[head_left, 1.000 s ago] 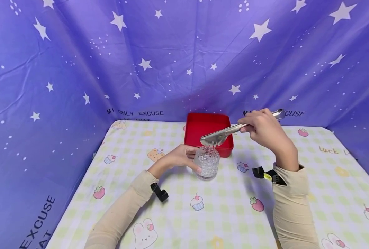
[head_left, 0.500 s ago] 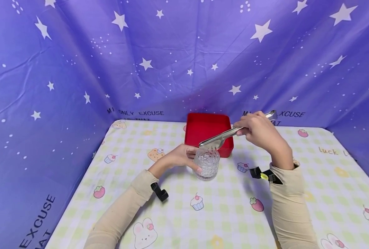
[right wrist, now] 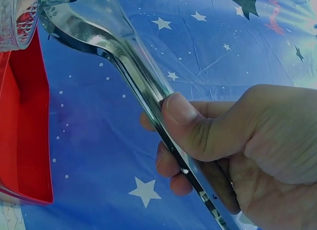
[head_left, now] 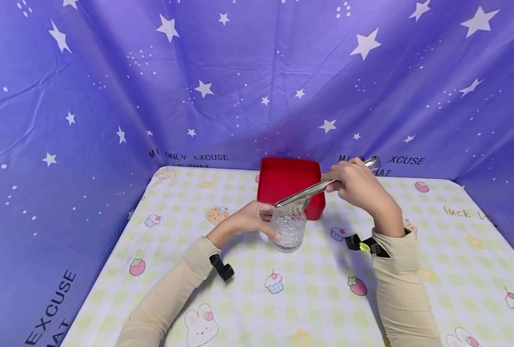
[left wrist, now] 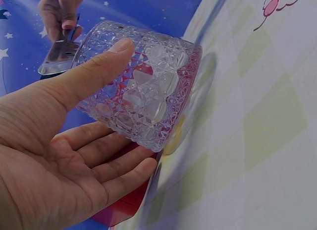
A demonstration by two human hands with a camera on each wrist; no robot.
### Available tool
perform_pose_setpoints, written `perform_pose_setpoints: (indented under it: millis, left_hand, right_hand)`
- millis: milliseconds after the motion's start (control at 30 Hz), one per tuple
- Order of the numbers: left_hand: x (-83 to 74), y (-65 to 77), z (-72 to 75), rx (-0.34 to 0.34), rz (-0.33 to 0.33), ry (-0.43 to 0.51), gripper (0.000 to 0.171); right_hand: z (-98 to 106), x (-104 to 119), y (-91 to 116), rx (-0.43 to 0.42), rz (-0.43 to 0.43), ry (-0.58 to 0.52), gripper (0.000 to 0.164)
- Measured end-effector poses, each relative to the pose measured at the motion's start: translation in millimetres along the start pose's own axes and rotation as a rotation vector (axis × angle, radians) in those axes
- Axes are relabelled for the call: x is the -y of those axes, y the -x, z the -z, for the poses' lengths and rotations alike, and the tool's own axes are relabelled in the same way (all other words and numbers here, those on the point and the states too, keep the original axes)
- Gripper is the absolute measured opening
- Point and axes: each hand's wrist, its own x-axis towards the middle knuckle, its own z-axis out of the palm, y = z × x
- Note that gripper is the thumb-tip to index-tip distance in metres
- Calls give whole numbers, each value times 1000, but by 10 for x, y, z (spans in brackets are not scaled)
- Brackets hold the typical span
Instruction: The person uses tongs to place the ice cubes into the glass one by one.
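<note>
A clear patterned drinking glass stands upright on the table in front of the red box. My left hand holds its side, the thumb across the near face and the fingers round the far side. Through the cut wall, the left wrist view shows pale, clear lumps inside the glass; their kind is unclear. My right hand grips metal serving tongs by the middle of the arms, slanting down to the left. Their toothed tips lie at the mouth of the glass. In the right wrist view, thumb and fingers squeeze the tongs.
An open red square box sits just behind the glass, under the tongs. A checked cloth with printed cupcakes and strawberries covers the table. Blue star-printed curtain hangs at the back and sides.
My right hand has moved left and slightly down with the tongs, their tips dipping to the rim of the glass. The tongs' arms appear closer together. My left hand and the glass stay put.
</note>
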Motion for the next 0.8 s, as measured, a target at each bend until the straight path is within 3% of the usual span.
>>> perform_pose_setpoints:
  millis: [333, 533, 800]
  left_hand:
    - [11, -8, 3, -12, 19, -29, 65]
    - [13, -9, -3, -16, 3, -32, 56]
    - [13, -8, -8, -6, 9, -16, 71]
  right_hand:
    - [-1, 20, 2, 15, -10, -13, 15]
    - [-1, 22, -1, 21, -19, -9, 16]
    - [3, 24, 2, 18, -28, -7, 15]
